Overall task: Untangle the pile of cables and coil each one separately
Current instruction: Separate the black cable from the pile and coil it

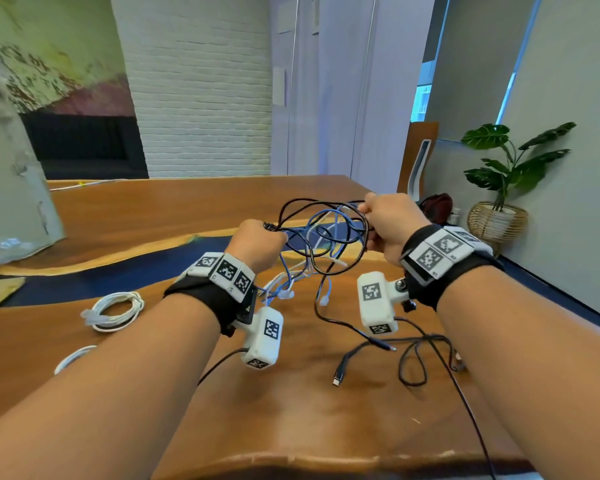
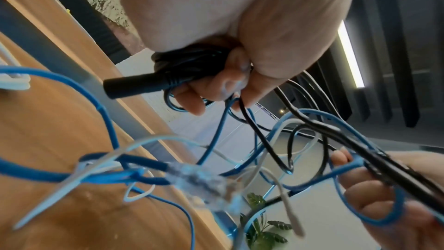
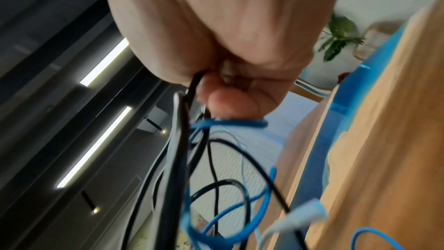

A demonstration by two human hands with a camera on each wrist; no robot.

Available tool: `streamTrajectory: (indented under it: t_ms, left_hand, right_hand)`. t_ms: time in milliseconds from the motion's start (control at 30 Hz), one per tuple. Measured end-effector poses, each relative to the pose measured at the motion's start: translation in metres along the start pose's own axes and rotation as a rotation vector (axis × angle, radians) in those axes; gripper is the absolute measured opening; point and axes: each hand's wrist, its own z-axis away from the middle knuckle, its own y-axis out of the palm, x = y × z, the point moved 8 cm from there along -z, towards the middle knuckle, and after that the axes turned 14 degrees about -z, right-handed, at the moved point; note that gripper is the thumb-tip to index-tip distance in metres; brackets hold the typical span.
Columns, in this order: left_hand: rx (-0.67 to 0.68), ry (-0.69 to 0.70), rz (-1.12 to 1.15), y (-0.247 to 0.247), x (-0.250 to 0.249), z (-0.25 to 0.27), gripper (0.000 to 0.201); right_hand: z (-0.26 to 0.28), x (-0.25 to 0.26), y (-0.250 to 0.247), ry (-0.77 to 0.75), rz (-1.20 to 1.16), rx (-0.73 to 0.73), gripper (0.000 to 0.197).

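Observation:
A tangle of black, blue and white cables (image 1: 326, 237) hangs in the air between my two hands above the wooden table (image 1: 291, 410). My left hand (image 1: 257, 242) grips a bundle of black cable with a black plug (image 2: 139, 85) sticking out, and a blue strand passes through its fingers. My right hand (image 1: 383, 225) holds black and blue strands (image 3: 187, 113) on the tangle's right side. Blue and white ends with clear connectors (image 1: 324, 299) dangle toward the table. A black cable (image 1: 409, 355) trails loose on the table under my right wrist.
A coiled white cable (image 1: 113, 311) lies on the table to the left, another white coil (image 1: 73, 358) nearer me. A grey bag (image 1: 11, 188) stands at the far left. A potted plant (image 1: 499, 202) sits on the floor at right.

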Motion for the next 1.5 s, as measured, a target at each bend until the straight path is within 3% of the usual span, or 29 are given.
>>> streamTrajectory:
  t_ms: [233,333,400,500,600,800,867,967,1000,1133,1233,1300,1367,1433,1500]
  left_hand:
    - [0.187,0.123,0.246,0.020,-0.019,0.013,0.039]
    - [0.152,0.134,0.138,0.023,-0.024,0.013,0.047]
    - [0.104,0.117,0.106,0.022,-0.021,0.011,0.035]
    - [0.032,0.059,0.043,0.013,-0.004,0.004,0.029]
    - [-0.019,-0.007,0.054,0.000,0.009,-0.002,0.032]
    - [-0.082,-0.080,0.118,-0.023,0.026,-0.012,0.028]
    - [-0.088,-0.066,0.134,-0.022,0.025,-0.014,0.028]
    - [-0.090,-0.061,0.139,-0.017,0.026,-0.015,0.027]
    - [-0.096,-0.062,0.153,-0.016,0.027,-0.015,0.027]
    - [-0.184,-0.092,0.307,-0.022,0.026,-0.015,0.025]
    - [-0.227,-0.024,0.347,-0.030,0.014,-0.016,0.023]
    - [-0.165,0.139,0.207,-0.029,-0.004,-0.014,0.020]
    - [0.001,0.250,-0.024,-0.017,-0.019,-0.007,0.019]
    - [0.139,0.262,-0.107,-0.006,-0.022,-0.001,0.011]
    - [0.116,0.224,-0.011,-0.011,-0.023,0.003,0.024]
  right_hand:
    - [0.011,0.000,0.013,0.048,-0.121,0.098,0.023]
    - [0.015,0.002,0.025,0.069,-0.122,0.187,0.022]
    - [0.018,0.007,0.030,0.067,-0.159,0.212,0.022]
    - [0.014,0.017,0.015,0.032,-0.202,0.073,0.018]
    - [0.007,0.023,-0.005,-0.051,0.007,-0.040,0.027]
    - [-0.001,0.021,-0.034,-0.154,0.359,-0.055,0.037]
    - [-0.004,0.010,-0.039,-0.086,0.251,-0.031,0.028]
    - [-0.006,-0.001,-0.034,0.042,-0.198,0.014,0.020]
    - [-0.006,-0.001,-0.035,0.051,-0.229,0.008,0.019]
    - [-0.010,0.005,-0.048,-0.050,0.121,-0.069,0.025]
    - [-0.009,0.005,-0.051,-0.071,0.411,-0.008,0.038]
    - [-0.011,0.007,-0.061,-0.103,0.509,-0.060,0.039]
    - [-0.017,0.009,-0.083,-0.123,0.461,-0.200,0.034]
    - [-0.021,0.009,-0.097,-0.121,0.339,-0.280,0.031]
    - [-0.019,0.010,-0.104,-0.110,0.173,-0.316,0.034]
